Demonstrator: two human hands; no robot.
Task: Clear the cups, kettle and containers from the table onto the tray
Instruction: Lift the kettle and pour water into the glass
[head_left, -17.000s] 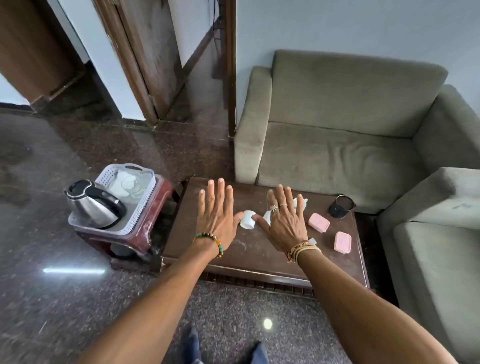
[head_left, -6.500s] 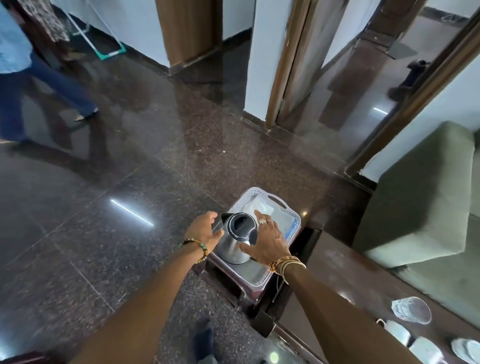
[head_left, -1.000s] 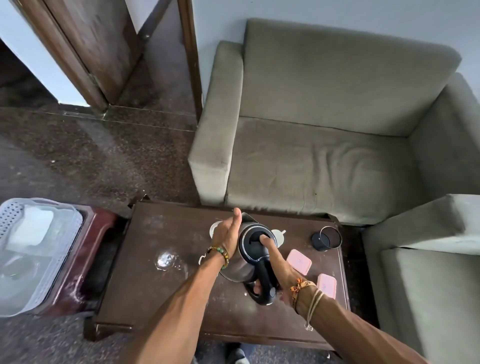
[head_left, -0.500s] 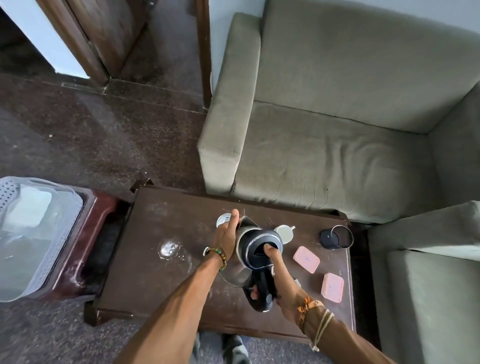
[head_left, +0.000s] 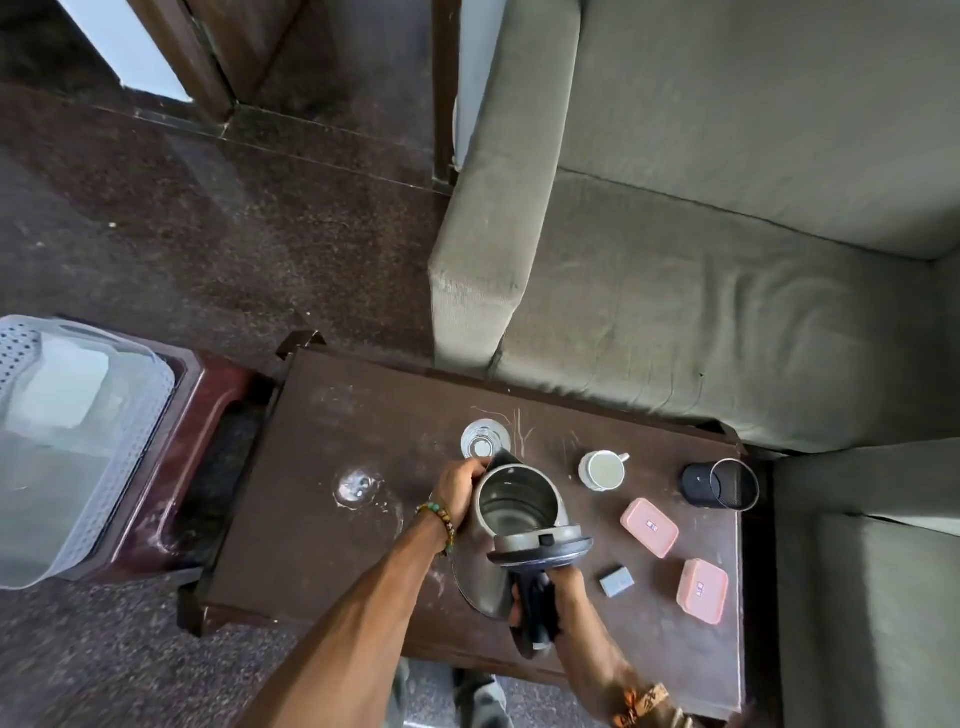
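Observation:
A steel kettle (head_left: 511, 512) with its lid flipped open is held over the dark wooden table (head_left: 311, 519), spout toward a clear glass (head_left: 484, 443). My right hand (head_left: 545, 597) grips the kettle's black handle. My left hand (head_left: 460, 488) rests on the kettle's left side near the spout. A second clear glass (head_left: 357, 487) lies left of it. A white cup (head_left: 602, 470) holding pale liquid stands to the right. Two pink lidded containers (head_left: 649, 527) (head_left: 702, 590) sit further right. The white perforated tray (head_left: 78, 441) rests on a red stool at far left.
A black mesh holder (head_left: 719, 484) lies on its side at the table's right end. A small grey box (head_left: 616, 581) sits near the pink containers. A grey-green sofa (head_left: 701, 234) borders the table behind, and an armchair (head_left: 872, 597) on the right.
The kettle's lid has flipped open, showing its inside. The kettle has tilted with its spout toward the clear glass. The view has drawn closer to the table.

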